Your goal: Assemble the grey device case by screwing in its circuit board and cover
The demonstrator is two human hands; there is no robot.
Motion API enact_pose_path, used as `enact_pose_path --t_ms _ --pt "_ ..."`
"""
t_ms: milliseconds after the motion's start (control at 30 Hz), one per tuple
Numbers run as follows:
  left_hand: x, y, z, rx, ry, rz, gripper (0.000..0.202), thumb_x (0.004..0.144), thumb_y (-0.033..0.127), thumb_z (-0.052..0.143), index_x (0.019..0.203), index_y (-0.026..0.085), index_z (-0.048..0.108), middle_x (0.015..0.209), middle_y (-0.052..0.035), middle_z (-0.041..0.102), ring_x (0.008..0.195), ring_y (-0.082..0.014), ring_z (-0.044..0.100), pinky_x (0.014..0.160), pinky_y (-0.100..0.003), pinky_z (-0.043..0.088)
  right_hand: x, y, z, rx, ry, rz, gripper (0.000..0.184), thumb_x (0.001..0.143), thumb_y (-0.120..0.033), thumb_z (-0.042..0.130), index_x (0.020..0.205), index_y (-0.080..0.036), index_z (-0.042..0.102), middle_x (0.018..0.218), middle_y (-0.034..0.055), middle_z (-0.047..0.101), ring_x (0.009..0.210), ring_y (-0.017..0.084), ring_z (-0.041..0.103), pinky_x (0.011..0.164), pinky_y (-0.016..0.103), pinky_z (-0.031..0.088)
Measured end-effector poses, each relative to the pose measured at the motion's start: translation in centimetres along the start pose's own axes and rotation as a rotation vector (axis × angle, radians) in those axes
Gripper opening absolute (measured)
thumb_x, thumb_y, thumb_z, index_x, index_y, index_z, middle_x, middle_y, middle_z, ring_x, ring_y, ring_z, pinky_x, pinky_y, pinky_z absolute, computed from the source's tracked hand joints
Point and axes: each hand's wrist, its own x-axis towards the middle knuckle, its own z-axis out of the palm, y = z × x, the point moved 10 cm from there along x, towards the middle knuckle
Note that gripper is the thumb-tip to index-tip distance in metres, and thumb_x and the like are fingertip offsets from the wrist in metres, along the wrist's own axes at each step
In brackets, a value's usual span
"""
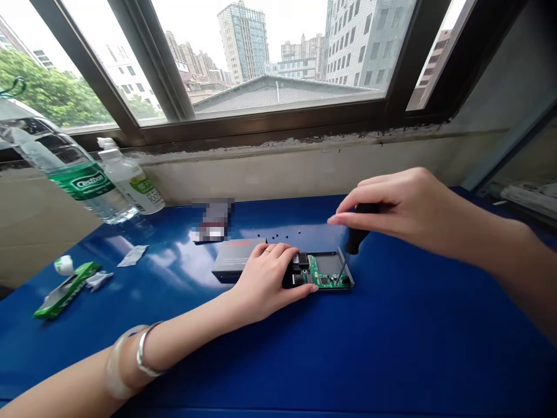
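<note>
In my right hand (383,215) is a black-handled screwdriver (354,238), held upright with a slight tilt. Its thin shaft reaches down to the right part of a green circuit board (324,281), near the front edge. The board sits in an open dark metal case (349,270) with a raised right side. My left hand (272,276) grips the left part of that case, thumb along the front and fingers over the top, hiding much of it. Directly left of it lies a grey metal cover (235,258) with red lettering, partly behind my left fingers.
Several small dark screws (281,236) lie behind the case. A blurred-out flat item (214,220) is farther back. On the left of the blue table (391,348) stand a large water bottle (87,180) and a pump bottle (134,180), near a green packet (65,293) and white wrapper (133,255).
</note>
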Motion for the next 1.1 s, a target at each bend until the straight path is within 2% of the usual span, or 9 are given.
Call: enact_pose_path --t_ms 233,400,500,567,633,733,867,1000,1100 --pt "0.0 0.2 -0.2 -0.005 0.007 0.006 0.060 0.083 0.062 0.053 0.121 0.015 0.053 0.122 -0.0119 0.061 0.110 -0.0289 0.058 0.101 -0.048 0.035 -0.9 -0.7 1.0 0.083 -0.164 -0.016 0.034 0.090 -0.033 0.048 0.123 -0.032 0.054 0.143 0.0012 0.045 0.108 0.025 0.059 0.065 0.028 0.050" --pt "0.0 0.0 0.0 -0.003 -0.011 -0.007 0.062 0.082 0.063 0.052 0.121 0.015 0.053 0.123 -0.0120 0.060 0.110 -0.0289 0.057 0.102 -0.048 0.034 -0.4 0.5 0.1 0.102 -0.104 0.038 0.034 0.082 -0.056 0.056 0.102 -0.030 0.067 0.088 -0.0004 0.070 0.062 0.014 0.059 0.050 0.025 0.042" --pt "0.0 -0.2 0.1 0.002 -0.011 -0.016 0.062 0.081 0.063 0.053 0.120 0.015 0.053 0.122 -0.0114 0.061 0.110 -0.0285 0.057 0.102 -0.047 0.034 -0.2 0.1 -1.2 -0.243 0.147 0.095 0.058 0.084 -0.068 0.039 0.060 -0.020 0.060 0.044 -0.0006 0.047 0.040 0.011 0.038 0.043 0.028 0.027" --pt "0.0 -0.2 0.1 0.005 -0.007 -0.019 0.062 0.081 0.063 0.054 0.120 0.015 0.053 0.122 -0.0114 0.061 0.108 -0.0283 0.057 0.102 -0.047 0.033 -0.3 -0.6 -1.1 -0.361 0.181 0.085 0.062 0.092 -0.061 0.026 0.059 -0.019 0.058 0.049 0.0025 0.050 0.046 0.014 0.045 0.046 0.029 0.029" --pt "0.1 -0.2 0.1 0.005 -0.005 -0.018 0.062 0.081 0.064 0.053 0.120 0.015 0.053 0.121 -0.0115 0.061 0.107 -0.0280 0.058 0.102 -0.047 0.033 -0.4 -0.9 -0.4 -0.252 0.084 0.034 0.050 0.096 -0.046 0.027 0.084 -0.019 0.067 0.087 0.0072 0.067 0.075 0.019 0.061 0.059 0.030 0.043" --pt "0.1 -0.1 0.1 0.007 -0.006 -0.014 0.062 0.082 0.064 0.053 0.120 0.016 0.053 0.122 -0.0116 0.061 0.108 -0.0282 0.057 0.102 -0.047 0.033 -0.8 -0.9 0.3 0.042 -0.118 -0.039 0.038 0.094 -0.032 0.039 0.130 -0.031 0.052 0.142 -0.0004 0.047 0.123 0.023 0.051 0.089 0.031 0.047" --pt "0.1 -0.1 0.1 0.009 -0.006 -0.014 0.062 0.082 0.064 0.053 0.121 0.016 0.053 0.122 -0.0116 0.061 0.109 -0.0286 0.057 0.102 -0.047 0.033 -0.9 -0.9 0.3 0.272 -0.161 -0.062 0.036 0.088 -0.039 0.055 0.124 -0.034 0.059 0.120 -0.0019 0.065 0.099 0.019 0.064 0.074 0.026 0.052" --pt "0.0 -0.3 0.1 0.003 0.011 -0.008 0.060 0.081 0.064 0.053 0.120 0.018 0.053 0.121 -0.0111 0.061 0.109 -0.0285 0.057 0.102 -0.046 0.033 -0.5 -1.5 -0.9 -0.045 0.150 -0.050 0.035 0.089 -0.049 0.050 0.083 -0.023 0.073 0.075 0.0012 0.069 0.063 0.015 0.062 0.054 0.027 0.044" --pt "0.0 -0.3 0.1 0.006 0.026 -0.006 0.060 0.081 0.065 0.052 0.119 0.019 0.053 0.122 -0.0112 0.061 0.109 -0.0287 0.057 0.102 -0.046 0.033 -0.5 -2.0 0.5 -0.144 0.056 -0.040 0.037 0.096 -0.040 0.035 0.098 -0.024 0.068 0.086 0.0019 0.066 0.062 0.013 0.059 0.055 0.028 0.043"
